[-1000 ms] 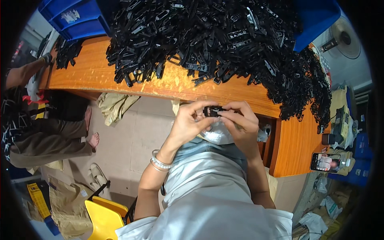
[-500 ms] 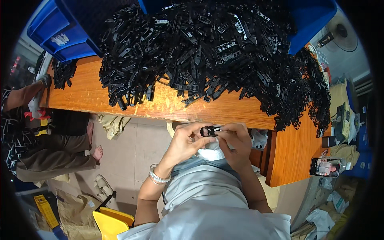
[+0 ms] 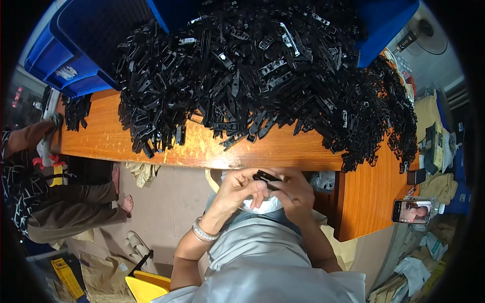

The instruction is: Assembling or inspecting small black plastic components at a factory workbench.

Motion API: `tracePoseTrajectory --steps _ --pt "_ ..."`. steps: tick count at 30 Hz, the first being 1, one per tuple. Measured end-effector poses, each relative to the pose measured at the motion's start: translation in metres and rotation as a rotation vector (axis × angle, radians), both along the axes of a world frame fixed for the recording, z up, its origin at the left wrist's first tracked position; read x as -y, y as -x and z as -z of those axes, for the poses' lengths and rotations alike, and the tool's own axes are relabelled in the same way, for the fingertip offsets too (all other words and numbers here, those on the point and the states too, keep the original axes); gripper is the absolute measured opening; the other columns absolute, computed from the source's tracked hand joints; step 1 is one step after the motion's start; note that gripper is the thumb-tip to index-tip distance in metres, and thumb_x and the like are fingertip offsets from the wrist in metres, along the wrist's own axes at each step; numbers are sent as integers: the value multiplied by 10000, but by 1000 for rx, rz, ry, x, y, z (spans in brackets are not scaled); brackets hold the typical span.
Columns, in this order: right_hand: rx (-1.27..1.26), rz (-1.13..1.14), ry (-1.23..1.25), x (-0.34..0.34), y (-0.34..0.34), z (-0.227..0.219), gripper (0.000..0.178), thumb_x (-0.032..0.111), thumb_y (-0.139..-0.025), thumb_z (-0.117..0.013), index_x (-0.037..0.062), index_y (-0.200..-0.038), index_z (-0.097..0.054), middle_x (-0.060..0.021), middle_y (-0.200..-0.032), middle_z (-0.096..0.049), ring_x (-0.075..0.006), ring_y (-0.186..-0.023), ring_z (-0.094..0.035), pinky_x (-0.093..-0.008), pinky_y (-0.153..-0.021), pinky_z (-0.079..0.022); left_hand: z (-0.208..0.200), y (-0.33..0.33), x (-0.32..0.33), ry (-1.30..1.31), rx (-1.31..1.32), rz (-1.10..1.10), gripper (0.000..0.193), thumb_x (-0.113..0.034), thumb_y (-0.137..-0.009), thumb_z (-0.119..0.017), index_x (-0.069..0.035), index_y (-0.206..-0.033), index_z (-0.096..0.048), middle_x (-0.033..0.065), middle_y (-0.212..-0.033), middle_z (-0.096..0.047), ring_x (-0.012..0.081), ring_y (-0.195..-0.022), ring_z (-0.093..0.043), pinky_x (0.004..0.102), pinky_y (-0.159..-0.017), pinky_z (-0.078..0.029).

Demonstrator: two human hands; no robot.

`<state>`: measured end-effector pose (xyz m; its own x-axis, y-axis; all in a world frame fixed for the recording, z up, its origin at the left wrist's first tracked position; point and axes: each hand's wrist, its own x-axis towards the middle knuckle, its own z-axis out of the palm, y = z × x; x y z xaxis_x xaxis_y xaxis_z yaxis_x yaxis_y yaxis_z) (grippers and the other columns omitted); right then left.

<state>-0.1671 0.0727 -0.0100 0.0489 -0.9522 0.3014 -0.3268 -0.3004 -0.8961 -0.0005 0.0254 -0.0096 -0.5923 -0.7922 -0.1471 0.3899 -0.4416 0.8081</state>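
Between my two hands, just below the table's near edge and over my lap, is a small black plastic part (image 3: 265,177). My left hand (image 3: 239,189) pinches its left end with thumb and fingers. At its other end, the fingers of my right hand (image 3: 294,194) are closed on it, slightly blurred. Part of the piece is covered by my fingers, so its full shape is hidden. Beyond my hands a large heap of similar black plastic parts (image 3: 237,83) covers much of the wooden table (image 3: 202,146).
Blue crates (image 3: 70,55) stand at the far left and a blue bin (image 3: 386,30) at the far right. A phone (image 3: 411,211) leans at the right beside the table. A fan (image 3: 429,38) is behind. Another person's legs (image 3: 81,209) are at left, near a yellow stool (image 3: 146,288).
The black part has turned in my hands, now showing a narrower, darker side. My view has shifted, so the table and heap sit lower and slightly left in the picture.
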Motion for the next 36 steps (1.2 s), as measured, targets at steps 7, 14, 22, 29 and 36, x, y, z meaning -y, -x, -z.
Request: tracePoseTrajectory --steps 7,14,22,29,36 --pt "440 471 -27 0 13 15 71 -57 -753 -549 -89 -802 -588 -63 -865 -533 -109 -697 -499 -225 -610 -413 -8 24 55 1026 864 -447 125 -8 -787 -576 38 -899 -608 121 -728 -572 214 -595 -566 286 -513 -439" --pt "533 449 -148 11 16 12 90 -8 -822 -553 -90 -830 -592 -51 -866 -525 -80 -608 -456 -201 -541 -362 -16 31 71 1298 1281 -530 82 -53 -748 -627 -3 -761 -563 117 -717 -508 264 -553 -534 334 -473 -416" --pt "538 365 -210 15 10 14 116 -8 -832 -538 -100 -882 -588 -41 -916 -524 -60 -617 -454 -191 -546 -366 10 -17 59 1058 1242 -694 153 29 -720 -593 10 -871 -578 131 -796 -513 267 -651 -550 335 -575 -441" --pt "493 335 -292 9 2 15 124 23 -818 -557 -73 -886 -598 -34 -841 -525 -55 -606 -452 -183 -535 -357 15 -28 67 1183 1329 -536 245 30 -687 -584 -9 -925 -541 145 -858 -483 338 -689 -546 402 -554 -439" --pt "534 343 -255 21 11 -9 169 124 -864 -544 -36 -895 -589 -65 -756 -577 -71 -584 -440 -194 -549 -369 0 -30 87 1267 1117 -810 88 -71 -711 -621 -1 -763 -611 130 -764 -587 303 -650 -588 357 -562 -457"
